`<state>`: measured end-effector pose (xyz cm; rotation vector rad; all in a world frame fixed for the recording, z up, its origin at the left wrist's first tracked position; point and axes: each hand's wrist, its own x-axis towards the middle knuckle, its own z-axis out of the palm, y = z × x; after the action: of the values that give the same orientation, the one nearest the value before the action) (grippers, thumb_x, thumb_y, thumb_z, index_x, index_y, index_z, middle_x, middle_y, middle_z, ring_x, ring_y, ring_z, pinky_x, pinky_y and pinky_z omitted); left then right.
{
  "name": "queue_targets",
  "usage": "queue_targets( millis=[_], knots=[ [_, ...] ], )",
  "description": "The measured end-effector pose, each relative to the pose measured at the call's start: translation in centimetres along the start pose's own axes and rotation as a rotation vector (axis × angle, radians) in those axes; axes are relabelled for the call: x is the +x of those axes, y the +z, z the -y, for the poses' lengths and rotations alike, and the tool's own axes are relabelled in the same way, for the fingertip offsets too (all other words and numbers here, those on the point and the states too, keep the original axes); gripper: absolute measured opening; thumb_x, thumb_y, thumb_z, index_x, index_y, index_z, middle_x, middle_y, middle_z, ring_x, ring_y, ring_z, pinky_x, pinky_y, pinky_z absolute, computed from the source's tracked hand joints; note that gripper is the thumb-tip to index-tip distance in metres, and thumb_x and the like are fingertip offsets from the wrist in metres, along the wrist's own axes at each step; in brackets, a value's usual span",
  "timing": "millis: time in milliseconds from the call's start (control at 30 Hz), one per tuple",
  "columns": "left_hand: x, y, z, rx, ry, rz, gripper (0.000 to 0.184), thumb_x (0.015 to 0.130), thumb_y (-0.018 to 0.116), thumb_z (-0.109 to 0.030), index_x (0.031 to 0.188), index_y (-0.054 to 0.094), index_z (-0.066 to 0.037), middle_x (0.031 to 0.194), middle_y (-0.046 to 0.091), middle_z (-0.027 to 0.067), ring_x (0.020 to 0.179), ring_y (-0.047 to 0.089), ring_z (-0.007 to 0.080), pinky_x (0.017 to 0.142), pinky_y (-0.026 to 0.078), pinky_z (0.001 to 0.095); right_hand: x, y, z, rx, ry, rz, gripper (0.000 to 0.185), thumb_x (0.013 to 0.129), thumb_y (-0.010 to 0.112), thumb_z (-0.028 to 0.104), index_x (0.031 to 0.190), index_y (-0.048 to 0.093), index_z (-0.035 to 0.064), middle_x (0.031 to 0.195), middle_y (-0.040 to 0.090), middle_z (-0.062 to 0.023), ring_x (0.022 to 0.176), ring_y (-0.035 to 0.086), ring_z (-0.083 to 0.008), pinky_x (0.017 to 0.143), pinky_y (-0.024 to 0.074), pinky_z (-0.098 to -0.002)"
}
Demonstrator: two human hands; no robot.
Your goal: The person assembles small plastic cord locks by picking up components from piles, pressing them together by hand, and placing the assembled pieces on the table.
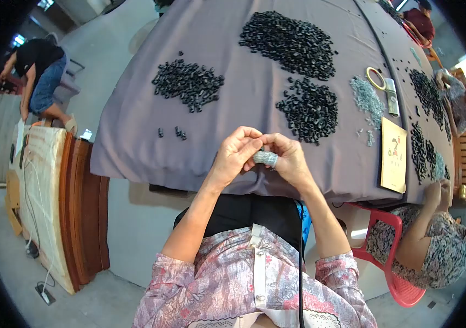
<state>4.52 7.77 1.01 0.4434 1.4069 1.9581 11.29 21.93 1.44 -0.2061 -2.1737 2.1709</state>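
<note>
Fingertip pinch of both hands on one small, mostly hidden dark piece.
Your left hand and right hand meet over the grey cloth's near edge; beyond, glossy black tubular pieces lie loose in heaps, seemingly unworked; completion is unclear.

Bare worktop strip left of piles; black piles blocked far side; booklet blocked right.

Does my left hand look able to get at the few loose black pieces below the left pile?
Probably yes: only bare grey cloth lies between your left hand and those loose black pieces, though its fingers look busy against the right hand.
</note>
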Motion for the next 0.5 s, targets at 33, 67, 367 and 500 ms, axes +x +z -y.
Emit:
queue_targets(
  millis=[33, 67, 367, 500],
  knots=[
    [0.0, 0.0, -0.1, 0.011, -0.007, 0.0, 0.019, 0.089, 0.055, -0.018, 0.1, 0.051, -0.003, 0.072, 0.056, -0.0006, 0.051, 0.046, 0.002, 0.043, 0.036, 0.0148, -0.1, 0.1, 0.0, -0.006, -0.029, -0.004, 0.019, 0.078, 0.063, 0.002, 0.096, 0.06, 0.0003, 0.07, 0.06, 0.0004, 0.065, 0.056, -0.0058, 0.06, 0.0457, -0.022],
    [0.0, 0.0, -0.1, 0.022, -0.013, 0.002, 0.019, 0.09, 0.054, -0.019, 0.1, 0.051, -0.003, 0.072, 0.056, -0.0005, 0.051, 0.046, 0.0023, 0.043, 0.036, 0.015, -0.2, 0.2, 0.0, -0.03, -0.046, -0.02, 0.018, 0.078, 0.063, 0.002, 0.095, 0.06, 0.0004, 0.07, 0.059, 0.0003, 0.065, 0.055, -0.0057, 0.06, 0.0454, -0.0222],
    [0.4, 0.0, -0.3, -0.051, -0.064, 0.04, 0.016, 0.087, 0.058, -0.013, 0.097, 0.053, -0.001, 0.071, 0.058, 0.0023, 0.05, 0.047, 0.0034, 0.041, 0.037, 0.0154, -0.6, 0.0, 0.9, -0.318, -0.276, -0.032, 0.019, 0.074, 0.066, 0.009, 0.091, 0.06, 0.0027, 0.071, 0.054, -0.0083, 0.062, 0.053, -0.0202, 0.059, 0.0442, -0.0325],
    [0.3, 0.0, 0.4, -0.008, -0.038, -0.004, 0.014, 0.085, 0.059, -0.01, 0.096, 0.054, -0.002, 0.07, 0.057, 0.0018, 0.051, 0.048, 0.0034, 0.041, 0.038, 0.0156, -1.9, -0.9, 3.0, -0.394, -0.274, -0.059, 0.02, 0.073, 0.066, 0.007, 0.092, 0.061, 0.0033, 0.073, 0.055, -0.0095, 0.066, 0.056, -0.0218, 0.061, 0.0453, -0.0322]
  ],
)
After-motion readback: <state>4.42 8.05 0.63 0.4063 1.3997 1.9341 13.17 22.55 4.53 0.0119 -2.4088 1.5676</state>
